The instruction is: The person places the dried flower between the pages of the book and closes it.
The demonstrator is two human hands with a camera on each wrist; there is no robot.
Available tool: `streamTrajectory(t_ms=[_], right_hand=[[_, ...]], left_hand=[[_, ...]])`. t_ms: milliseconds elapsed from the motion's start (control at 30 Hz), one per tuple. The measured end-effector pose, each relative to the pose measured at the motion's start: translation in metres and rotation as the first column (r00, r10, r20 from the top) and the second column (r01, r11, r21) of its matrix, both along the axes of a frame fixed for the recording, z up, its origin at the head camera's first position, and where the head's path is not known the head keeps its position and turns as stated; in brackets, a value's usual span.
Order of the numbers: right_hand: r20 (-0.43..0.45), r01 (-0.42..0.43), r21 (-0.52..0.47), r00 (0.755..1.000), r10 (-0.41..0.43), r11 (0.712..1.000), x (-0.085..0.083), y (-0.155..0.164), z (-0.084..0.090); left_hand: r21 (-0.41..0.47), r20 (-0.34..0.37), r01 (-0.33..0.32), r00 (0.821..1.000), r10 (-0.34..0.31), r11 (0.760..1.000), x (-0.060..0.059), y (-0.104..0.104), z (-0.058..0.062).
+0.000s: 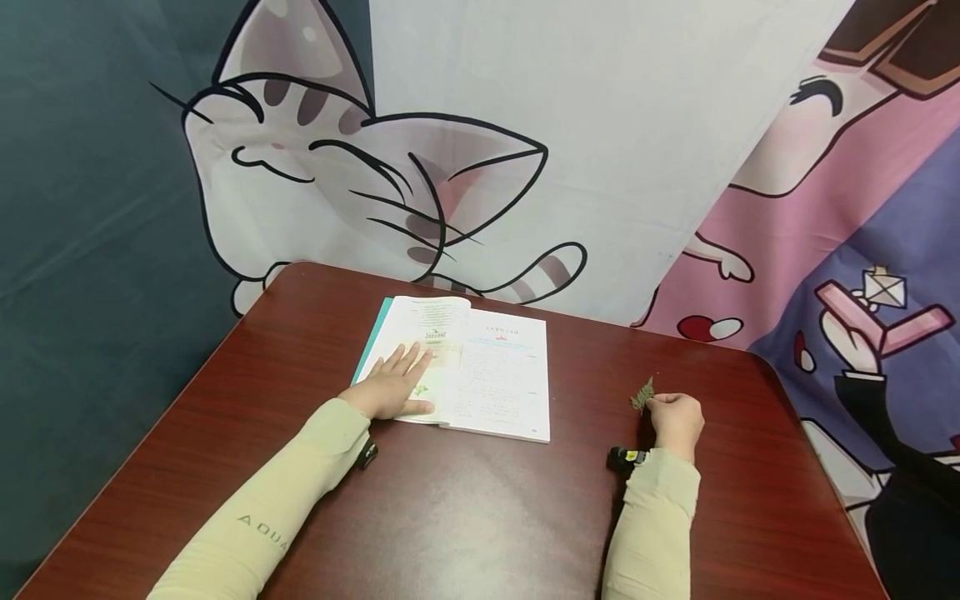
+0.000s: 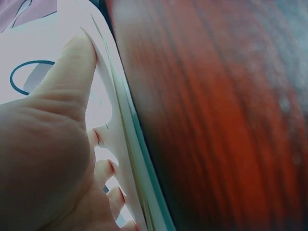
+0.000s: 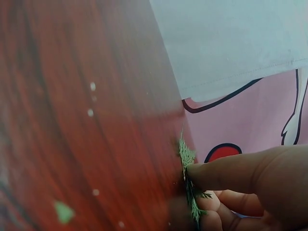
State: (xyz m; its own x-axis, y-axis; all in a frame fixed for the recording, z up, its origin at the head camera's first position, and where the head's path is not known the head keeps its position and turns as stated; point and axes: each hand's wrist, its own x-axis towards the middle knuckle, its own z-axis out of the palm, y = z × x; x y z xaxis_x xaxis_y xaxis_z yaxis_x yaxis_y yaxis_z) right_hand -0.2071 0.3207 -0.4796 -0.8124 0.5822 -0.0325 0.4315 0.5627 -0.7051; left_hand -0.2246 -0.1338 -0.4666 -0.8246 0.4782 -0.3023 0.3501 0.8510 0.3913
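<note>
An open book [image 1: 498, 375] with a teal cover edge lies on the table, its printed pages facing up. My left hand [image 1: 392, 387] rests flat on the left page with fingers spread; in the left wrist view its thumb [image 2: 72, 72] lies along the page near the book's edge. To the right of the book, my right hand [image 1: 677, 421] pinches a small green fern leaf [image 1: 642, 395] between thumb and fingers. The right wrist view shows the feathery leaf [image 3: 186, 154] at the fingertips, close over the tabletop.
The reddish-brown wooden table [image 1: 450, 508] has rounded far corners. A tiny green fragment [image 3: 63, 211] and pale specks show on it in the right wrist view. Behind the table hangs a cloth [image 1: 600, 100] printed with a cartoon cat. Both wrists carry small black devices.
</note>
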Motion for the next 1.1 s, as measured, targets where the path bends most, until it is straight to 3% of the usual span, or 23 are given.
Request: streamTrajectory(t_ms=[267,633,800,1100], right_hand=[[0.030,-0.026,0.052,0.999,0.025,0.998,-0.001,0.001,0.001],[0.223,-0.141,0.108,0.968,0.115,0.984,-0.002,-0.002,0.007],[0.166,-0.182,0.139,0.973,0.158,0.973,-0.003,-0.001,0.006],[-0.006,-0.187,0.059,0.982,0.187,0.981,-0.007,-0.009,0.009]], left_hand=[[-0.011,-0.012,-0.002,1.000,0.001,1.000,-0.001,0.000,-0.001],[-0.017,0.000,0.001,1.000,-0.001,1.000,-0.002,0.000,-0.003],[-0.025,0.003,0.002,1.000,-0.002,1.000,-0.001,-0.001,-0.005],[-0.006,-0.004,-0.006,1.000,0.006,1.000,-0.001,0.000,-0.004]])
